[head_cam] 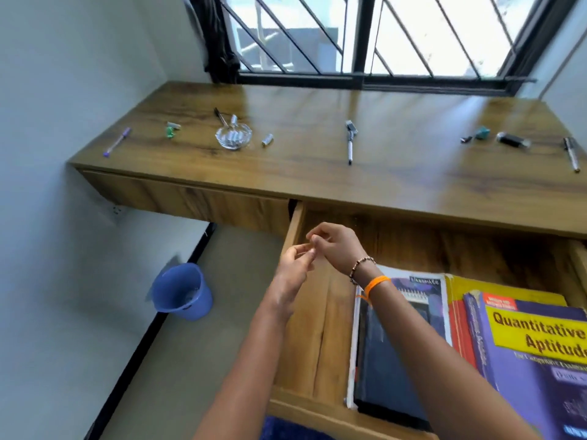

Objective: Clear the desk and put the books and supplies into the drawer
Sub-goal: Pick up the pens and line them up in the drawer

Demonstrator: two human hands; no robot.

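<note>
Both my hands are over the open drawer (317, 338), left hand (293, 265) and right hand (336, 246) with fingertips pinched together, maybe on something tiny, can't tell. Three books (521, 354) lie flat in the drawer, spines running toward me. On the desk (397, 173) I count four pens: purple pen (117, 141) slanted, middle pen (350, 144) pointing toward me.

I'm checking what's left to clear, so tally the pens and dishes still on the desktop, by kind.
Pens: 4 (purple pen, pen leaning in the dish, middle pen, right-edge pen)
Glass dish: 1
Total: 5
</note>
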